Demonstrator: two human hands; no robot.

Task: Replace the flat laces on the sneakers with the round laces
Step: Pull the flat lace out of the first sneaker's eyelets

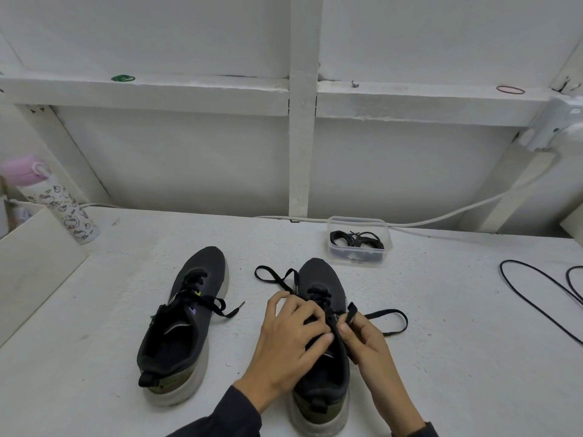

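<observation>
Two dark grey sneakers with pale soles stand toes away from me on the white table. The left sneaker [186,313] keeps its flat black lace tied in a loose bow. My left hand [290,335] rests over the tongue of the right sneaker [321,285], fingers curled on its lacing. My right hand [362,339] pinches the flat black lace [386,313], which loops out to the right. The lace's other end [273,275] loops to the left of the toe. A clear plastic box [359,241] behind holds coiled round black laces.
A pink-capped patterned bottle [60,206] leans at the back left beside a white box edge. A thin black cable [542,298] curves across the table at right. A white cord [457,212] runs along the back wall.
</observation>
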